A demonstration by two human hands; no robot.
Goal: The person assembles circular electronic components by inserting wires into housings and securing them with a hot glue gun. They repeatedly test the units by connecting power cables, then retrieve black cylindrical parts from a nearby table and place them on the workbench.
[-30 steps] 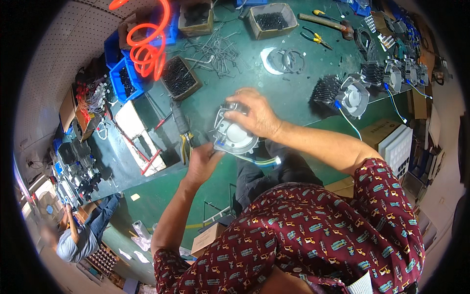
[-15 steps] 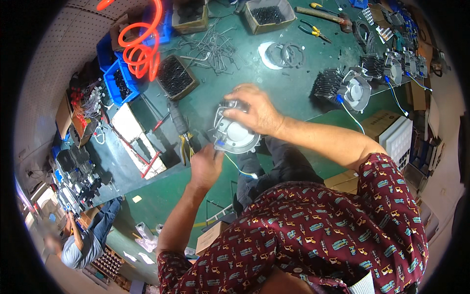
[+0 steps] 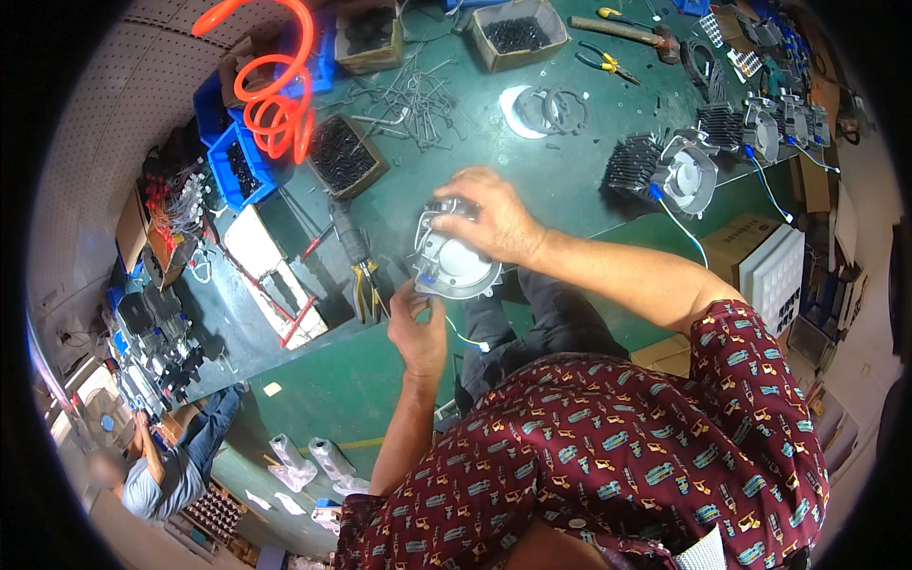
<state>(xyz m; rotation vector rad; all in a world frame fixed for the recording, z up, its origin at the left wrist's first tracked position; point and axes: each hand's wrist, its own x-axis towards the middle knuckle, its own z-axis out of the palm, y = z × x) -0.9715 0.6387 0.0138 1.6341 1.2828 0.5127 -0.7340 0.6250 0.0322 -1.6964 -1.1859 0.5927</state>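
A round grey metal motor housing [image 3: 466, 267] with a pale disc inside is held at the table's near edge. My right hand [image 3: 494, 217] is closed over its upper part, thumb across the front. My left hand [image 3: 418, 334] is at the lower left rim, its fingers curled together near a small blue connector; what lies between them is hidden. A thin cable [image 3: 461, 335] with a white plug hangs below the housing. Left of it on the table lie a dark cylindrical power screwdriver [image 3: 350, 234] and pliers with yellow handles [image 3: 365, 287].
Boxes of black screws [image 3: 344, 157], blue bins [image 3: 237, 163] and loose bent metal rods [image 3: 418, 106] lie beyond. An orange coiled hose [image 3: 280, 123] hangs at upper left. Finned motor units [image 3: 679, 176], a hammer [image 3: 622, 30] and pliers [image 3: 605, 64] are right. Another person [image 3: 169, 475] works at lower left.
My left hand has shifted slightly right and turned, its forearm swinging inward and its fingers now showing more at the rim. The right hand and housing have hardly moved.
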